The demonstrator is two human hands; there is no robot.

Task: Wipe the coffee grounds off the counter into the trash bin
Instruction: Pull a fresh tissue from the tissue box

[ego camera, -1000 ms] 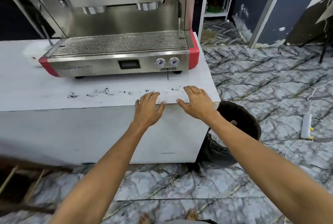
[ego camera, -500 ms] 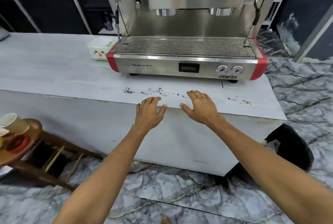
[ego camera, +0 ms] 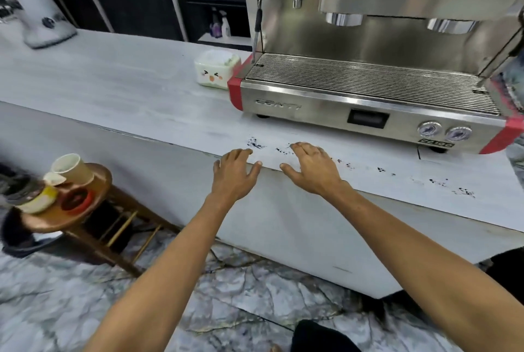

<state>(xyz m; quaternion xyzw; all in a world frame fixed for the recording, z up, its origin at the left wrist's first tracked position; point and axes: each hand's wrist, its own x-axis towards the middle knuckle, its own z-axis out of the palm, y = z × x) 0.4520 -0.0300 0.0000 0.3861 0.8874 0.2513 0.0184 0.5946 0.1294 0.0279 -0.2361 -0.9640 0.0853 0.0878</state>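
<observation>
Dark coffee grounds (ego camera: 256, 144) lie scattered in a line along the front of the pale grey counter (ego camera: 141, 96), running right to more specks (ego camera: 465, 191). My left hand (ego camera: 234, 174) rests flat at the counter's front edge, fingers spread, holding nothing. Beside it my right hand (ego camera: 310, 169) lies palm down over the grounds, fingers apart, also empty. A dark edge of the trash bin (ego camera: 507, 265) shows at the far right, below the counter end.
A steel and red espresso machine (ego camera: 368, 108) stands right behind the grounds. A small white container (ego camera: 215, 72) sits at its left, a white grinder (ego camera: 37, 8) at the far left. A round wooden stool (ego camera: 65, 207) with a paper cup stands left of me on the marble floor.
The view has swung left along the counter: the trash bin has slid almost out of frame and the stool and grinder came in. Both hands stay flat at the counter edge, shifted left along the grounds.
</observation>
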